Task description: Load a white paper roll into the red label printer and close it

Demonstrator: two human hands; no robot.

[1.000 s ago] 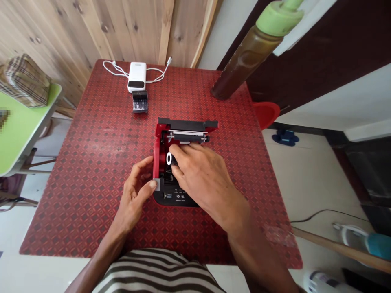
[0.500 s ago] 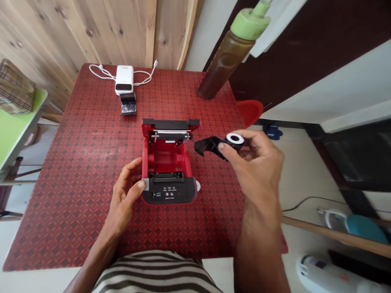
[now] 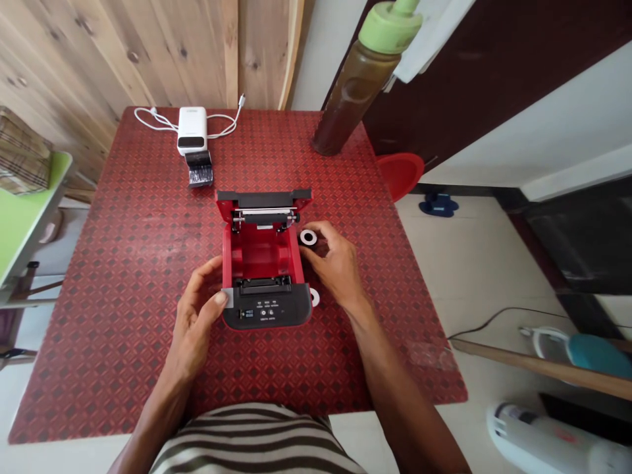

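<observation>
A small red printer (image 3: 264, 260) with a black front panel stands open on the red patterned table (image 3: 148, 276); its inner bay is bare. My left hand (image 3: 200, 309) grips the printer's left front corner, thumb on a grey tab. My right hand (image 3: 333, 263) rests on the table just right of the printer, fingers closed round a black roll with a white core (image 3: 309, 237). A second small white disc (image 3: 315, 297) lies beside the printer's front right corner.
At the table's far side lie a white power bank (image 3: 191, 130) with a white cable and a small black item (image 3: 198, 170). A tall brown bottle with a green cap (image 3: 360, 79) stands at the far right edge. A green side table (image 3: 24, 210) is at left.
My right hand lifted the black roll out of the printer's bay, swung it to the right, and has now lowered it to the table beside the printer. My left hand stayed put.
</observation>
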